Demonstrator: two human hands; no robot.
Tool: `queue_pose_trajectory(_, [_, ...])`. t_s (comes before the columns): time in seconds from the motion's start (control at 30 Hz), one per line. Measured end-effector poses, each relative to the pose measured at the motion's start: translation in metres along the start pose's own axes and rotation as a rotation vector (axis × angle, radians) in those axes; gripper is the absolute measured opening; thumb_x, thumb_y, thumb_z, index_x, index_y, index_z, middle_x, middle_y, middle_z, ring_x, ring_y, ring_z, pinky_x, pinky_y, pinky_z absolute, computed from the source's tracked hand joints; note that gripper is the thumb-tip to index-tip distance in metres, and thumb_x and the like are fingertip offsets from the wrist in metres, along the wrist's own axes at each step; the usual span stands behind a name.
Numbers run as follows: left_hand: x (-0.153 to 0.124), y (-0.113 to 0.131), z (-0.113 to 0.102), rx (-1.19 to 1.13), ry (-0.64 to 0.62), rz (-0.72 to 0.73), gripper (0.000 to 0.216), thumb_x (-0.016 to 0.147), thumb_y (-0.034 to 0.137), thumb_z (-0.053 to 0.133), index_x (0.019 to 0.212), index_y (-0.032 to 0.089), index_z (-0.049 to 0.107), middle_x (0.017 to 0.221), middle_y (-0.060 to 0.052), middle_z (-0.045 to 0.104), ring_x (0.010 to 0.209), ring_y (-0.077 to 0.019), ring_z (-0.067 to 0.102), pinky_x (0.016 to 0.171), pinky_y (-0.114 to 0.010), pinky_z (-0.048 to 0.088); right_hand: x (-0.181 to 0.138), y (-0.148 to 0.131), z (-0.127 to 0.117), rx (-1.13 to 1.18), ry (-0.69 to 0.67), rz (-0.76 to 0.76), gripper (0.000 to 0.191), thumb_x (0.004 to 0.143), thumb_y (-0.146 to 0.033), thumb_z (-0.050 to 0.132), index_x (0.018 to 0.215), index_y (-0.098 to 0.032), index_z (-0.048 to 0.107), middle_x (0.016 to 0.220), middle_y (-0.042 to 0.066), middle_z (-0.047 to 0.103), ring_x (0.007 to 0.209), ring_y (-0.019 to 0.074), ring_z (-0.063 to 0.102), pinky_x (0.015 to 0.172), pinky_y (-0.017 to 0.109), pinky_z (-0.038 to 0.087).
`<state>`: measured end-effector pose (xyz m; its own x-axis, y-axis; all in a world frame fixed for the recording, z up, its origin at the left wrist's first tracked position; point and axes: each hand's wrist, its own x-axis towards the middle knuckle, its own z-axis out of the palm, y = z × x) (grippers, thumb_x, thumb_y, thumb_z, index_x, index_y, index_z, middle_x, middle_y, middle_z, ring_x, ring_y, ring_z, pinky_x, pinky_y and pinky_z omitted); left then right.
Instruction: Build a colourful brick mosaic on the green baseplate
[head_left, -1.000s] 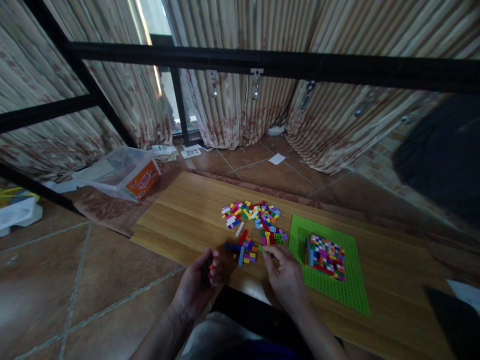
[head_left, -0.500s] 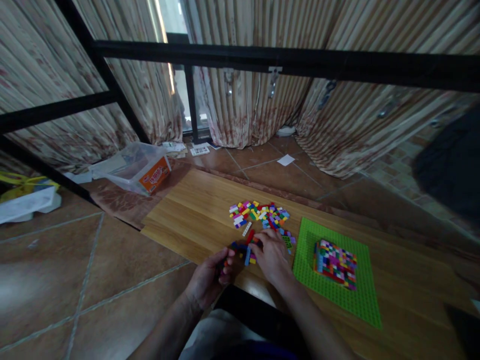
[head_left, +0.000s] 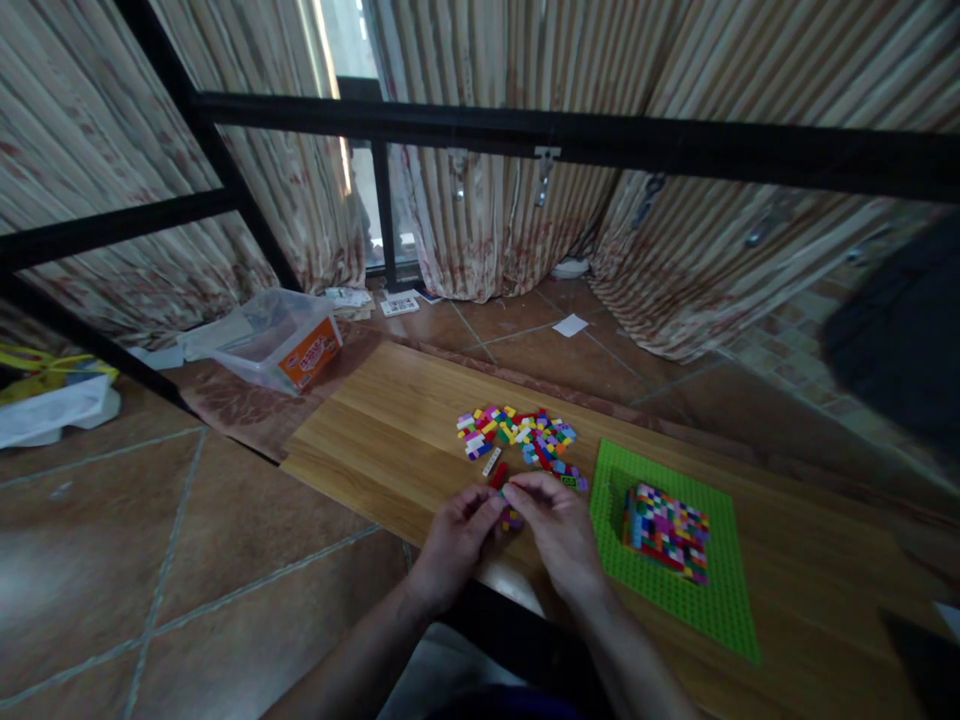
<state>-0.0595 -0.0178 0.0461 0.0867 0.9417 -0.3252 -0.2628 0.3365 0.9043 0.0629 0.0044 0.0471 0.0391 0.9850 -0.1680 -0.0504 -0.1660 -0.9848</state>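
Observation:
My left hand point(head_left: 457, 540) and my right hand point(head_left: 559, 525) meet fingertip to fingertip over the near edge of the wooden table. Both are closed in a pinch on small toy building bricks, mostly hidden by the fingers; a greenish bit shows between the tips. Just beyond the fingers lie a long red brick point(head_left: 499, 474) and a white brick with dark dots point(head_left: 492, 461). A few purple and yellow bricks point(head_left: 511, 520) show below the hands. Farther back spreads a loose pile of mixed bricks point(head_left: 517, 430).
Right of my hands, a green baseplate point(head_left: 611, 480) bears a multicoloured block of bricks point(head_left: 667, 533). A clear plastic box point(head_left: 259, 340) with an orange label stands beyond the table's point(head_left: 375, 430) left end. A black metal frame point(head_left: 480, 125) crosses in front of the curtains.
My left hand has moved right and up, and my right hand has drawn back from the near bricks. Their fingertips, apart before, now come together.

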Motion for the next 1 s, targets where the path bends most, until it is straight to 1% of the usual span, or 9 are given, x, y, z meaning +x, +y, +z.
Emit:
queue_pose_trajectory(0.13, [0.001,-0.001,0.004,0.166,-0.013,0.098,0.025,0.076,0.041,0.060,0.073,0.015,0.060,0.056,0.003,0.050,0.051,-0.0076,0.039,0.051,-0.020,0.030,-0.007,-0.001,0.001,0.170,0.045,0.084,0.020,0.060,-0.034,0.076,0.070,-0.019,0.068,0.062,-0.002,0.062,0.058,0.0106,0.052,0.057,0.024,0.042])
queue_pose_trajectory(0.27, [0.001,-0.003,0.000,0.250,-0.057,0.134,0.023,0.080,0.038,0.056,0.075,0.015,0.060,0.060,0.002,0.051,0.055,-0.0089,0.042,0.055,-0.021,0.032,-0.007,0.004,-0.002,0.350,0.042,0.193,0.022,0.056,-0.033,0.079,0.067,-0.018,0.068,0.056,-0.004,0.059,0.051,0.0081,0.048,0.052,0.022,0.040])
queue_pose_trajectory(0.43, [0.002,-0.006,-0.001,0.256,-0.063,0.118,0.026,0.080,0.040,0.054,0.073,0.015,0.058,0.056,0.003,0.050,0.052,-0.0080,0.041,0.053,-0.020,0.032,-0.006,0.011,-0.005,0.513,0.040,0.306,0.024,0.055,-0.031,0.081,0.069,-0.018,0.066,0.058,-0.004,0.060,0.053,0.0086,0.054,0.053,0.022,0.045])
queue_pose_trajectory(0.53, [0.008,-0.007,0.000,0.243,-0.025,0.086,0.029,0.079,0.043,0.055,0.069,0.016,0.056,0.053,0.004,0.049,0.048,-0.0071,0.039,0.050,-0.020,0.031,-0.005,0.015,-0.008,0.584,0.047,0.382,0.025,0.056,-0.029,0.081,0.073,-0.018,0.066,0.061,-0.003,0.062,0.053,0.0085,0.056,0.050,0.020,0.046])
queue_pose_trajectory(0.6, [0.016,-0.008,0.000,0.261,0.012,0.080,0.031,0.077,0.045,0.057,0.067,0.016,0.055,0.051,0.005,0.049,0.047,-0.0070,0.039,0.050,-0.020,0.031,-0.004,0.017,-0.010,0.615,0.058,0.403,0.026,0.056,-0.027,0.081,0.075,-0.018,0.066,0.062,-0.003,0.063,0.053,0.0080,0.056,0.049,0.019,0.046])
queue_pose_trajectory(0.7, [0.032,-0.007,0.000,0.314,0.045,0.087,0.033,0.073,0.047,0.060,0.064,0.016,0.054,0.049,0.005,0.049,0.046,-0.0073,0.041,0.049,-0.021,0.032,-0.003,0.016,-0.013,0.614,0.093,0.379,0.028,0.055,-0.027,0.082,0.076,-0.019,0.066,0.060,-0.004,0.063,0.053,0.0069,0.056,0.049,0.017,0.046])
queue_pose_trajectory(0.8, [0.039,-0.006,0.003,0.321,0.052,0.074,0.037,0.075,0.051,0.057,0.063,0.016,0.054,0.049,0.004,0.049,0.043,-0.0072,0.040,0.047,-0.021,0.031,-0.004,0.012,-0.013,0.554,0.118,0.295,0.028,0.055,-0.030,0.082,0.075,-0.018,0.066,0.060,-0.004,0.062,0.053,0.0065,0.055,0.050,0.017,0.045])
queue_pose_trajectory(0.9, [0.031,-0.007,0.009,0.221,0.023,0.033,0.040,0.078,0.054,0.050,0.069,0.016,0.055,0.051,0.004,0.049,0.043,-0.0073,0.040,0.046,-0.021,0.030,-0.007,0.007,-0.008,0.486,0.113,0.200,0.028,0.056,-0.034,0.081,0.072,-0.017,0.065,0.060,-0.003,0.061,0.053,0.0069,0.053,0.052,0.019,0.044])
queue_pose_trajectory(1.0, [0.016,-0.010,0.015,0.151,-0.024,0.055,0.036,0.078,0.051,0.053,0.069,0.016,0.054,0.057,0.003,0.052,0.050,-0.0082,0.044,0.049,-0.020,0.033,-0.013,0.006,-0.003,0.454,0.104,0.148,0.028,0.057,-0.036,0.080,0.070,-0.017,0.065,0.058,-0.004,0.059,0.053,0.0074,0.051,0.053,0.020,0.042])
